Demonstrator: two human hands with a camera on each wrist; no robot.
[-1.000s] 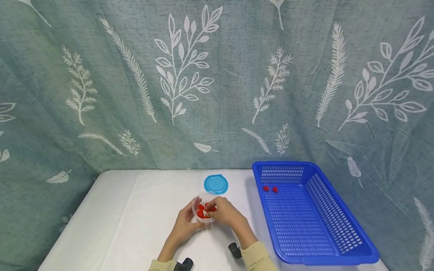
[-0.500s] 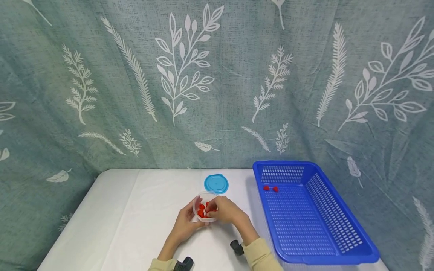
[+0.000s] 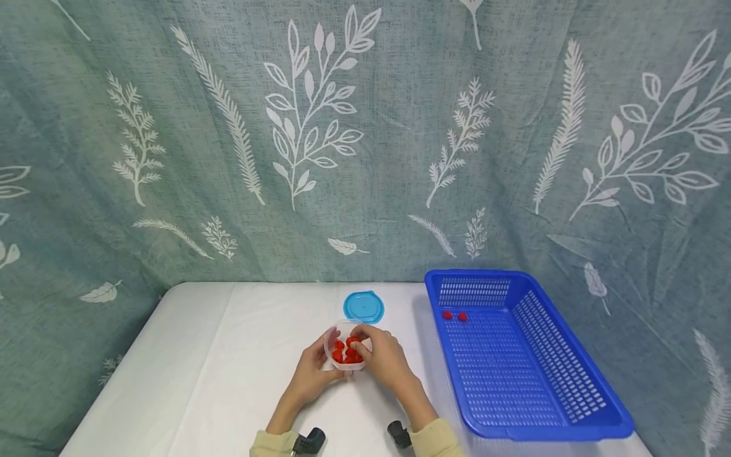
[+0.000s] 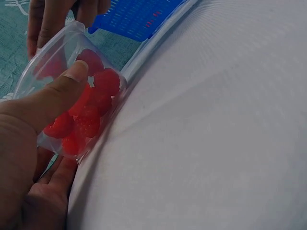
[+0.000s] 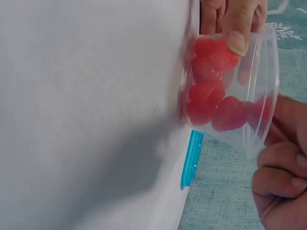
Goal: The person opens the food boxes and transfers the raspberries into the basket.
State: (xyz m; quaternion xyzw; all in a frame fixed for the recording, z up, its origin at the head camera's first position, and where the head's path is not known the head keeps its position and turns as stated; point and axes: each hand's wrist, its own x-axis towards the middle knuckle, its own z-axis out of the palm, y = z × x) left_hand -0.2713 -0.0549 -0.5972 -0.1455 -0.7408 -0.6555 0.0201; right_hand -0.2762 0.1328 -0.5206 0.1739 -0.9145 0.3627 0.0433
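Observation:
A clear plastic tub (image 3: 329, 353) with several red raspberries (image 4: 88, 120) in it stands on the white-covered table. My left hand (image 3: 311, 376) grips the tub from its left side, the thumb (image 4: 57, 93) lying along the wall in the left wrist view. My right hand (image 3: 388, 360) reaches over the rim from the right. Between its thumb and forefinger it pinches one raspberry (image 5: 262, 109), just inside the rim in the right wrist view. The other raspberries (image 5: 206, 98) sit lower, near the tub's bottom.
A round blue lid (image 3: 363, 307) lies on the table (image 3: 251, 336) just beyond the tub. To the right stands a large blue plastic basket (image 3: 457, 381), with two raspberries (image 3: 455, 316) in its far left corner. A patterned green curtain (image 3: 377, 158) hangs behind the table.
My right hand has lifted slightly out of the tub, its fingers now near the rim with a raspberry. More raspberries show beneath it. The left hand keeps its hold on the tub.

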